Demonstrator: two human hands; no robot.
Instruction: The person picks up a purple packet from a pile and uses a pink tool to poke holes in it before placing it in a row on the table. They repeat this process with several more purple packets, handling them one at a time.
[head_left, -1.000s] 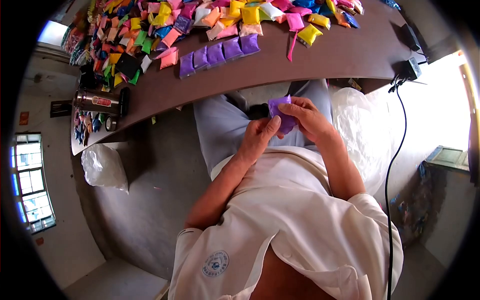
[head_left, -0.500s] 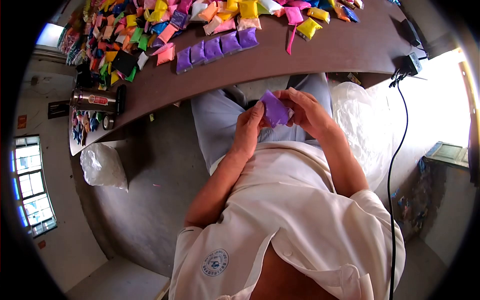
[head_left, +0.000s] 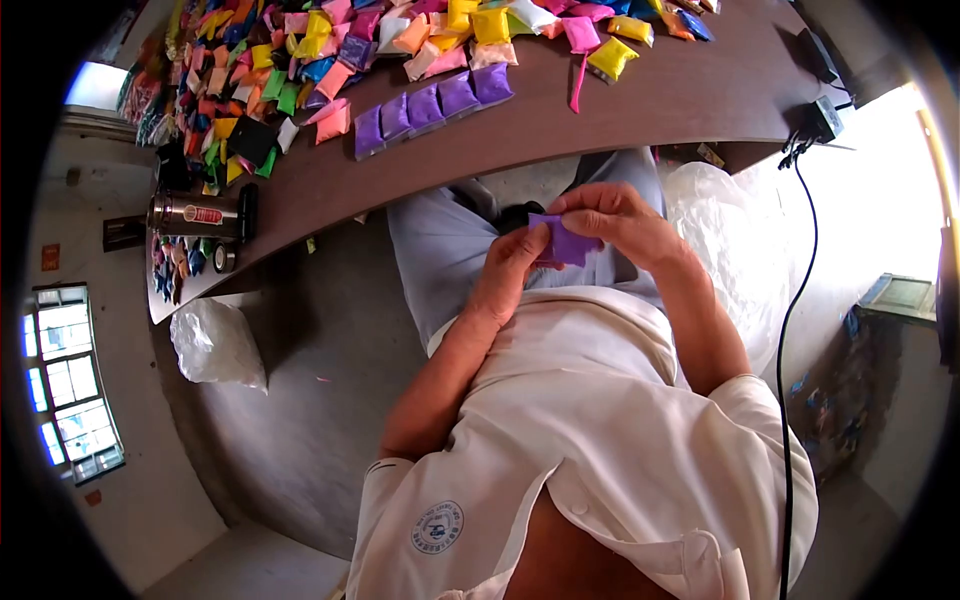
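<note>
Above my lap, both hands grip a small purple packet [head_left: 568, 243]. My left hand [head_left: 512, 262] pinches its left side between thumb and fingers. At the upper right, my right hand [head_left: 622, 222] is closed on the packet's edge, and its fingers partly cover it. Whether the packet is sealed or torn cannot be made out. On the table [head_left: 640, 110] ahead of my hands lies a row of several purple packets [head_left: 424, 106] side by side, set near the front edge.
A heap of multicoloured packets [head_left: 275, 85] covers the table's far left. A steel flask [head_left: 195, 214] lies at the left end. Clear plastic bags stand on the floor, one left [head_left: 212, 342], one right [head_left: 725, 260]. A black cable [head_left: 800, 290] hangs at the right.
The purple packet has turned in my hands and now shows a flatter, wider face. My right hand has shifted its grip toward the packet's top edge. The view has tilted slightly.
</note>
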